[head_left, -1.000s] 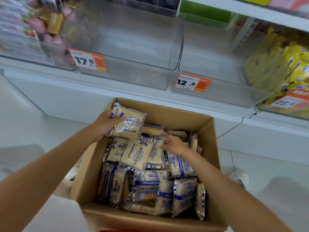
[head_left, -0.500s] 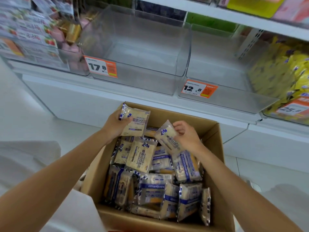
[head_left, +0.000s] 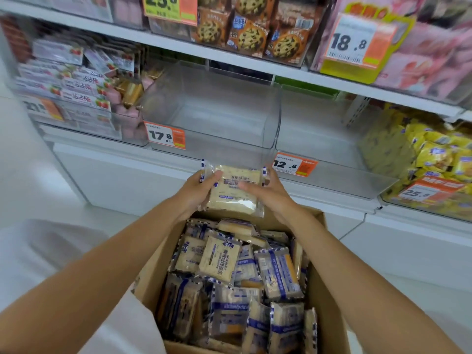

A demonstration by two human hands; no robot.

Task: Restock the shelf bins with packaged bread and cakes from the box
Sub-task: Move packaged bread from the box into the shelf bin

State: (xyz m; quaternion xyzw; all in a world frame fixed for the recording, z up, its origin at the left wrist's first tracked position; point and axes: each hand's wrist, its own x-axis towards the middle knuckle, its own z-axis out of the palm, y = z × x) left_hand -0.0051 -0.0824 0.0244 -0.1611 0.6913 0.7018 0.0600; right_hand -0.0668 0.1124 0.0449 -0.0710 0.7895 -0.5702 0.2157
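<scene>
A cardboard box (head_left: 329, 284) below me is packed with several clear-wrapped bread packs (head_left: 219, 259) printed in blue. Both hands hold a stack of bread packs (head_left: 233, 195) above the box's far edge, in front of the shelf. My left hand (head_left: 198, 191) grips the stack's left side, thumb on top. My right hand (head_left: 268, 192) clasps its right side, fingers across the top. Just behind the stack sits an empty clear bin (head_left: 217, 116) with a 17.8 price tag (head_left: 166, 135).
A second empty clear bin (head_left: 329, 139), tagged 12.8, is to the right. Bins of yellow packets (head_left: 434, 159) and strawberry-printed packs (head_left: 74, 83) flank them. Cookie packs (head_left: 255, 29) fill the shelf above. White floor lies on both sides of the box.
My hands rose out of the box and came together, so the packs each held are now one stack in front of the 17.8 bin. The view tilted up toward the shelves.
</scene>
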